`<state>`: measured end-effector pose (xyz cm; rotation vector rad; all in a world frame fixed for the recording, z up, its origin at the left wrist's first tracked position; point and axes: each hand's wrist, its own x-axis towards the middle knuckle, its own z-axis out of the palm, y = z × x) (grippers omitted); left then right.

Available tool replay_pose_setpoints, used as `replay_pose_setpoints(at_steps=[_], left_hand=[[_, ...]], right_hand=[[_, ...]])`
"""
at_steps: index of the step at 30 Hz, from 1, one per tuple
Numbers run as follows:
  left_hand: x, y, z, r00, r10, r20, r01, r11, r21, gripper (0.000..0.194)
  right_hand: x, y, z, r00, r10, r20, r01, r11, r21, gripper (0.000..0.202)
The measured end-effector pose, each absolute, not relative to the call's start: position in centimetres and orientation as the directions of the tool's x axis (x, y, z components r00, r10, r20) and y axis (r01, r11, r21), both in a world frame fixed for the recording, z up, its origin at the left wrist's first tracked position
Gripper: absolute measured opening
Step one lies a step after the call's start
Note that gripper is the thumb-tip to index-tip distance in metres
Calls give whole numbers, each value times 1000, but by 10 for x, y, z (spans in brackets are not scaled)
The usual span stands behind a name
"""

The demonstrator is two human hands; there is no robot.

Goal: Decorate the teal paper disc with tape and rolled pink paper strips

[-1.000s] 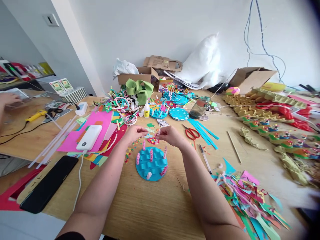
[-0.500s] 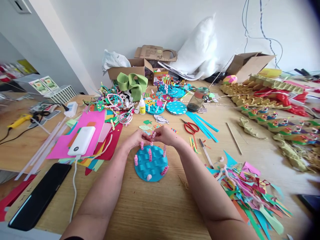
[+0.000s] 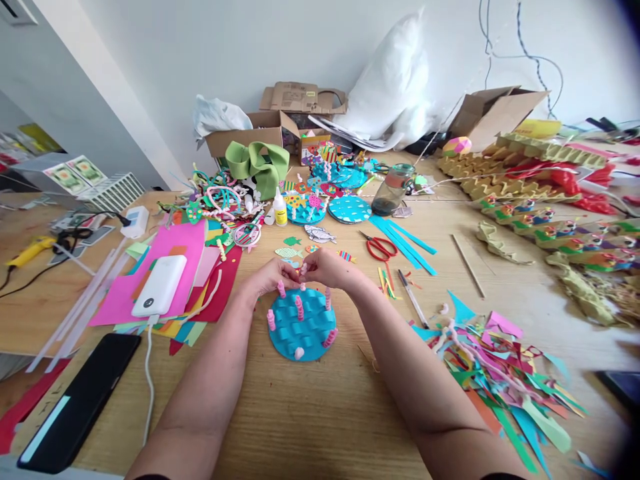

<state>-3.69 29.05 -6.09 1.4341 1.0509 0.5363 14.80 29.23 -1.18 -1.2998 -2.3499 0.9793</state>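
Observation:
A round blue woven disc lies on the table between my forearms, with several pink coiled pieces standing on it, one of them near its middle. My left hand and my right hand meet just beyond the disc's far edge, fingertips pinched close together. A small pink piece shows between them, pinched by my right fingers; what my left fingers hold is too small to make out. Paper fish lie just past my hands.
Red scissors, a pen and blue strips lie right of my hands. Paper scraps fill the lower right. A power bank and phone are left. A glue bottle and glass jar stand behind.
The view has shifted slightly. My right fingers have moved slightly lower and closer to my left fingertips, still at the disc's far edge.

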Motion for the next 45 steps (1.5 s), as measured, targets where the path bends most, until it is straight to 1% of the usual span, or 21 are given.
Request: replay_pose_setpoints(at_steps=[7,15,22,27,33,41,45], left_hand=[[-38,291,-59,530,804,-269,301,118,946,32],[-36,295,-68,524,814,-250,325,80,942,32],[-37,293,-66,528,811,-251,341,68,938,32],[-37,294,-67,538,812,-227,338,40,940,33],[-34,293,-63,574,784,-235,315,54,948,31],[-39,299,-75,544,820,-179,338,-19,941,31],[-39,299,-74,545,823,-158,345,-48,937,29]], right_hand=[[150,294,-14,-564,817,-119,629,332,-703,9],[149,295,-15,-548,828,-116,647,332,-687,9],[148,295,-13,-533,841,-97,659,340,-671,11],[148,295,-14,-529,844,-82,660,349,-666,9],[149,296,-15,-532,843,-77,643,343,-685,7],[149,295,-13,-505,861,-63,652,333,-681,9],[150,296,-12,-496,866,-67,653,320,-686,9]])
